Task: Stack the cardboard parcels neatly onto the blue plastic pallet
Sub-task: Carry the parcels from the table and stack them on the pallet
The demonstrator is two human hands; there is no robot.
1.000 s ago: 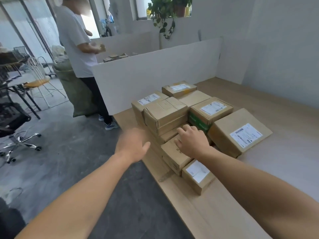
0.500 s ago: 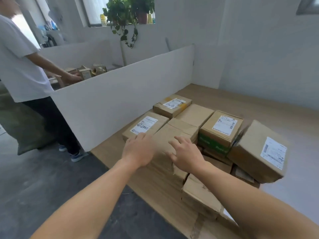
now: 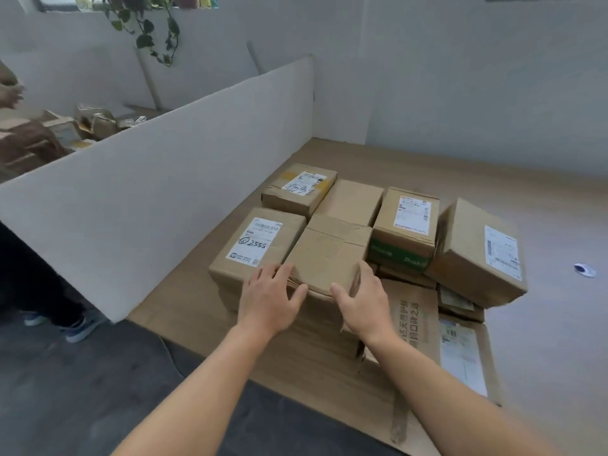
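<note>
Left grip (image 3: 268, 297) and right grip (image 3: 365, 301) both clamped on the plain parcel (image 3: 329, 255) at the near edge of the stack. Left fingers curl over its near left corner, thumb on the near face. Right fingers run up its right side, thumb along the near top edge. Both forearms reach in from the near side.

Plain parcel sits on top of lower boxes, in the middle of the cluster. All parcels stand on a light wooden platform (image 3: 411, 166).

- Touching on its left: labelled parcel (image 3: 260, 245), "2555" handwritten on the label.
- Far left: taped parcel (image 3: 299, 189) with yellow tape and a scribbled label.
- Directly beyond: unlabelled parcel (image 3: 352, 200).
- Right: green-banded parcel (image 3: 406, 225), label on top.
- Further right: tilted parcel (image 3: 473, 251), leaning, label on its right face.
- Near right, low: flat printed box (image 3: 418, 311), partly under the stack.

White divider board (image 3: 158, 179) runs along the left of the platform. More boxes (image 3: 65, 130) lie beyond it. Trailing plant (image 3: 144, 28) hangs at the far wall. Another person's shoes (image 3: 79, 324) stand on the dark floor, left.
</note>
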